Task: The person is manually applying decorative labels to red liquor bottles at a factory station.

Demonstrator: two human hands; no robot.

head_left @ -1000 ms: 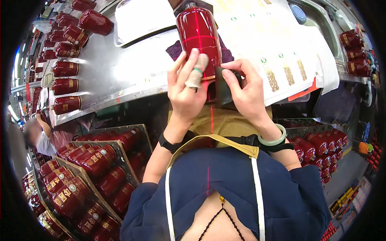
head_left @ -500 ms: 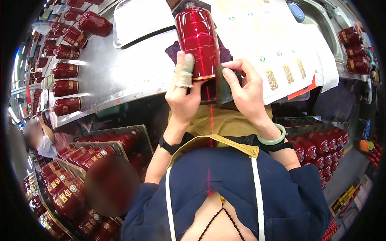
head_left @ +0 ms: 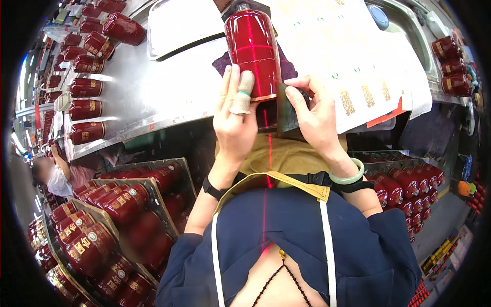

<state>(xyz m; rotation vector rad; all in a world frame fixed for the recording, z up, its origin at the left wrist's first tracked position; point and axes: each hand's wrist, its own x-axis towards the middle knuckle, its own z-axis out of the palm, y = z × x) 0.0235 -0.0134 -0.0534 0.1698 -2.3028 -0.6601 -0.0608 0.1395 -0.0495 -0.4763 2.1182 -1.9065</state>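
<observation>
Steadying a red bottle [head_left: 263, 56] at the work table

From where I stand, the biggest thing is the metal table [head_left: 120, 110], bright under the lights, with a row of bottles [head_left: 87, 109] along its left side. White sheets [head_left: 353, 51] cover much of the right, carrying gold designs and small green rounds. A tray [head_left: 150, 46] sits nearer the middle.

Just right of that tray is the glossy bottle, apparently on its side, neck pointing away from the person and base toward them. A dark purple cloth [head_left: 288, 66] shows on both sides of it.

The left hand [head_left: 236, 120] has its fingers nearly straight and close together, tips laid over the lower left side of the bottle; its thumb is mostly out of sight, so I can't tell whether it completes a grip. The right hand [head_left: 314, 110] is curled beside the base, thumb and forefinger near each other at a dark block [head_left: 288, 117]. Whether they pinch it or merely rest there, I can't tell.

Smallest of all: a pale cover [head_left: 246, 82] on one left finger, and thin red lines [head_left: 253, 46] crossing on the glass.

I'd judge the step in hand to be steadying or lining up the bottle under those lines. The next move seems to call for light, even pressure, so the rounded glass doesn't roll.
</observation>
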